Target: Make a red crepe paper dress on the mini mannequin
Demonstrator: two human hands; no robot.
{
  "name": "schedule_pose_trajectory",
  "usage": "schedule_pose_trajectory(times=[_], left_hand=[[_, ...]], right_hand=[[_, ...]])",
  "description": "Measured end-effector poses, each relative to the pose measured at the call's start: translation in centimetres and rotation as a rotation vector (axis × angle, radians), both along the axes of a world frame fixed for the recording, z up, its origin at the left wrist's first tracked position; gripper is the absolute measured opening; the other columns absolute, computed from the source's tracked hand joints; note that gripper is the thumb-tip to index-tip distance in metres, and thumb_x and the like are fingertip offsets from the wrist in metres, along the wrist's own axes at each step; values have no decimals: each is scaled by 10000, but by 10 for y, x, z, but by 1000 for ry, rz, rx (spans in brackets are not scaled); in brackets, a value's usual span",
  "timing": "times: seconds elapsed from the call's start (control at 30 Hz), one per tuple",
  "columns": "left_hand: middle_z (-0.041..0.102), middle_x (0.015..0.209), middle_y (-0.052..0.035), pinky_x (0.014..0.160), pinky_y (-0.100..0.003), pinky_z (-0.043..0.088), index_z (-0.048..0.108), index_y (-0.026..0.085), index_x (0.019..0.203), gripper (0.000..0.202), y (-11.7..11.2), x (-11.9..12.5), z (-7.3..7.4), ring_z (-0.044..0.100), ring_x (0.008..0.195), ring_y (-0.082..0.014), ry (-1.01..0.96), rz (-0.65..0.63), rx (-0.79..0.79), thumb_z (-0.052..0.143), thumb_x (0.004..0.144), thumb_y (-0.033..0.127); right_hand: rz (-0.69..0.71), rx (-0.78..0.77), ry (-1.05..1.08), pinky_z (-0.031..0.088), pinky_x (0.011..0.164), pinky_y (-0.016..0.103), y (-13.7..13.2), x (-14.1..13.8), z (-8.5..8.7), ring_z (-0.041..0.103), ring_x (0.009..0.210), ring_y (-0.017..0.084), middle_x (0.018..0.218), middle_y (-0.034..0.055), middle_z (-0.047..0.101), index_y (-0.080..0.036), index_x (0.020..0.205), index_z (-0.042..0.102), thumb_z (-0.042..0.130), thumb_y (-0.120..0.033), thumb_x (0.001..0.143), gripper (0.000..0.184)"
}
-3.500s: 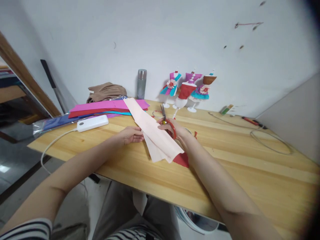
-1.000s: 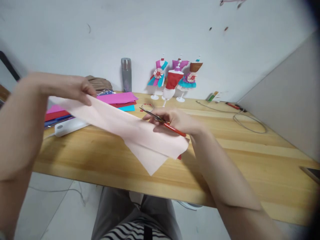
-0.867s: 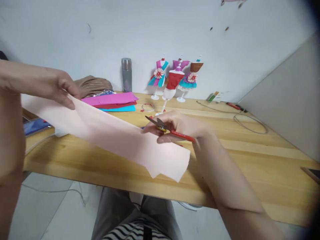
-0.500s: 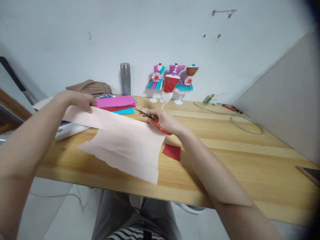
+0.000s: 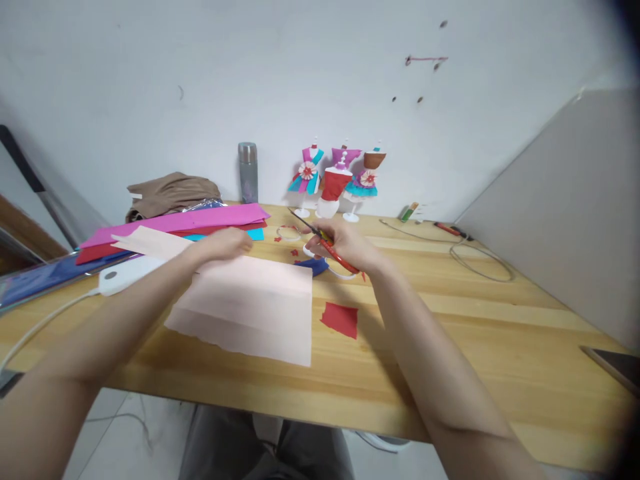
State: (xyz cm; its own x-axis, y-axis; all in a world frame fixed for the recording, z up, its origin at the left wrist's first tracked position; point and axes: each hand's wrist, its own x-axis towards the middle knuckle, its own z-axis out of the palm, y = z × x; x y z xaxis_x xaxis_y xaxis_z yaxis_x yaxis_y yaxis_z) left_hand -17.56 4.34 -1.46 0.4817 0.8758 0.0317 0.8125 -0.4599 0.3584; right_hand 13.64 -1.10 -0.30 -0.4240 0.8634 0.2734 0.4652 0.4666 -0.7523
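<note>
My right hand grips a pair of scissors with red-orange handles, their dark blades pointing up and left. A pale pink crepe paper sheet lies on the table in front of me, its lower edge uneven. At its upper edge is my left hand, fingers curled together; what they hold, if anything, is hidden. A narrower pale strip sticks out to the left of that forearm. Behind it lie folded magenta paper, red paper and blue paper.
A red scrap lies right of the sheet. Dark blue paper is near the scissors. Behind stand a grey flask and several small dressed mannequins. A white device with a cord sits left; a cable lies right.
My left hand has moved right along the sheet's upper edge. The sheet, lifted before, now lies flatter. My right hand still holds the scissors, and the view has tilted up slightly.
</note>
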Motion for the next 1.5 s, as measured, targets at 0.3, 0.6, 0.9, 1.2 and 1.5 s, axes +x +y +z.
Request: schedule_pose_trajectory(times=[0.3, 0.6, 0.9, 1.2, 1.5], left_hand=[[688, 847, -127, 792, -359, 466, 644, 179, 683, 124, -32, 120, -53, 649, 880, -302, 34, -125, 69, 623, 799, 220], [654, 1042, -175, 896, -419, 449, 670, 139, 892, 296, -41, 117, -92, 579, 1032, -304, 69, -133, 303, 426, 988, 279], [641, 875, -89, 753, -351, 413, 647, 152, 775, 329, -43, 118, -108, 546, 842, -216, 88, -205, 590, 418, 1005, 202], [644, 822, -73, 739, -322, 430, 650, 145, 764, 328, -38, 116, -114, 574, 819, -197, 82, -168, 654, 440, 1009, 206], [665, 809, -55, 748, -309, 454, 662, 158, 762, 262, -40, 118, -110, 609, 821, -190, 95, -111, 601, 502, 969, 182]], right_hand=[[-13, -74, 39, 536, 621, 282, 3, 10, 5, 640, 622, 164, 755, 10, 680, -192, 1054, 677, 647, -213, 726, 330], [-147, 119, -299, 481, 643, 240, 7, 48, -55, 631, 685, 154, 809, 11, 730, -185, 990, 719, 612, -150, 779, 239], [-383, 379, -281, 519, 761, 300, -1, 37, -106, 679, 849, 221, 899, 81, 741, -204, 1149, 680, 569, -120, 819, 358], [-507, 403, -209, 510, 695, 282, -2, 54, -107, 664, 738, 191, 878, 67, 718, -200, 1088, 667, 555, -242, 849, 268], [-858, 231, -190, 419, 608, 290, 7, 74, -101, 656, 729, 233, 844, 74, 727, -202, 1103, 659, 566, -342, 839, 313]])
